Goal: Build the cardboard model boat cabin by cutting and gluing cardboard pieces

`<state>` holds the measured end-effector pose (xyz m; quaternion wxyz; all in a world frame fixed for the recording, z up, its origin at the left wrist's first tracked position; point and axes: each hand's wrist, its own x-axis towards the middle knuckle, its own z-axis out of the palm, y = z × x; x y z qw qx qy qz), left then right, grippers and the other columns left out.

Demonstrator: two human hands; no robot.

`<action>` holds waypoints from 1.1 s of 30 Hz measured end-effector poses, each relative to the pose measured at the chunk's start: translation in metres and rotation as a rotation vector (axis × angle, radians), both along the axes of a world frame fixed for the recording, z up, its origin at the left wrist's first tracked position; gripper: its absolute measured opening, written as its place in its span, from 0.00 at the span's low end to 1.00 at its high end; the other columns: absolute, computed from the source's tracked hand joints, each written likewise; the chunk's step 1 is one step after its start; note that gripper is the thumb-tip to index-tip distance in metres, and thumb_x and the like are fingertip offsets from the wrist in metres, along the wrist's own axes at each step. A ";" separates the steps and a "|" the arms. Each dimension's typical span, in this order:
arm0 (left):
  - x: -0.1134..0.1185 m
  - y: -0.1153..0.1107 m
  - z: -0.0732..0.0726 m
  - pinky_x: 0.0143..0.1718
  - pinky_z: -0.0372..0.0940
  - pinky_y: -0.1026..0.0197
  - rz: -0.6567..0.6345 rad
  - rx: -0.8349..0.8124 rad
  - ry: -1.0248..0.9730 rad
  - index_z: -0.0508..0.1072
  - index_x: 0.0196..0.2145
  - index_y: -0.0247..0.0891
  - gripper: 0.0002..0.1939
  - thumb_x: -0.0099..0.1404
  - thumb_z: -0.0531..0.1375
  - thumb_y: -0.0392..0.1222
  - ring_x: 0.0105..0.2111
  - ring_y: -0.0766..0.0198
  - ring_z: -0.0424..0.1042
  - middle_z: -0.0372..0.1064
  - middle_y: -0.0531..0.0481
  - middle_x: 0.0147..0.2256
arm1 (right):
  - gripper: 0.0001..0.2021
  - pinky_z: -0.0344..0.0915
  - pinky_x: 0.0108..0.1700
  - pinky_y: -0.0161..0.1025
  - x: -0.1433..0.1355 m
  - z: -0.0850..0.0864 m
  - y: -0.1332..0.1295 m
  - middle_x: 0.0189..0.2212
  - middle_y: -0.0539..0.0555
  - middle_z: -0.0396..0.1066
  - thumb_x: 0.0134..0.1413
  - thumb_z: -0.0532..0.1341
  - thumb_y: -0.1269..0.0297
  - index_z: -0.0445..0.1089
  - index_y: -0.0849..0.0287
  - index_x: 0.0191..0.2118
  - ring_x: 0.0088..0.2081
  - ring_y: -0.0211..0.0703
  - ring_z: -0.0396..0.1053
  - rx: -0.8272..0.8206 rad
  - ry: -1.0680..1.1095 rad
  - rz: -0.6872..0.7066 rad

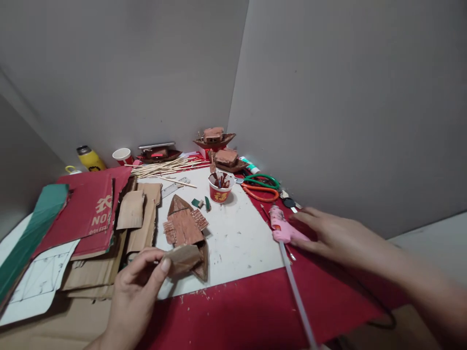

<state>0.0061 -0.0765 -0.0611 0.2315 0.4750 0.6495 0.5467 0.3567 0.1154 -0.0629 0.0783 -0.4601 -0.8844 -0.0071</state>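
Note:
My left hand (136, 287) pinches a small curved piece of brown cardboard (184, 258) between thumb and fingers. The piece is held over the near end of a brown-painted model boat (184, 226), which lies on a white sheet. My right hand (328, 231) is at a pink hot glue gun (282, 228) lying on its side. Its thumb and fingers are spread on either side of the gun's handle, not closed round it. A long clear glue stick (297, 296) sticks out of the gun's back toward me.
A paper cup (221, 187) with brown paint stands beyond the boat. Green- and orange-handled scissors (260, 187) lie right of it. Stacked cardboard (87, 209) covers the left side. Wooden sticks (164, 167), finished model boats (214, 137) and a yellow bottle (90, 159) line the back.

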 end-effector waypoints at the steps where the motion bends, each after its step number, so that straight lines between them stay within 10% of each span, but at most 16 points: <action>1: 0.000 0.002 0.000 0.31 0.70 0.64 0.012 -0.019 -0.046 0.77 0.31 0.38 0.10 0.60 0.65 0.48 0.30 0.63 0.72 0.74 0.50 0.30 | 0.14 0.68 0.29 0.42 -0.002 0.009 -0.006 0.39 0.61 0.75 0.55 0.61 0.52 0.72 0.56 0.40 0.33 0.52 0.75 -0.026 0.037 0.033; 9: 0.004 0.016 0.002 0.21 0.59 0.69 0.006 -0.077 -0.158 0.80 0.31 0.39 0.11 0.57 0.67 0.49 0.19 0.72 0.60 0.67 0.56 0.21 | 0.07 0.67 0.35 0.34 -0.092 0.074 -0.067 0.35 0.52 0.74 0.63 0.60 0.63 0.70 0.57 0.45 0.32 0.38 0.70 -0.269 0.627 0.524; 16: 0.009 0.016 0.012 0.32 0.66 0.67 -0.197 0.092 0.007 0.81 0.33 0.42 0.04 0.61 0.64 0.38 0.30 0.67 0.71 0.74 0.52 0.31 | 0.05 0.63 0.35 0.33 -0.155 0.059 -0.055 0.28 0.50 0.71 0.57 0.61 0.77 0.72 0.61 0.34 0.30 0.37 0.67 -0.306 0.638 0.734; 33: -0.002 0.019 -0.004 0.26 0.65 0.70 -0.037 0.013 -0.259 0.73 0.44 0.40 0.11 0.64 0.61 0.43 0.23 0.72 0.68 0.69 0.56 0.30 | 0.05 0.61 0.29 0.32 -0.159 0.037 -0.027 0.25 0.49 0.70 0.57 0.60 0.66 0.71 0.60 0.31 0.27 0.36 0.65 -0.646 0.645 0.539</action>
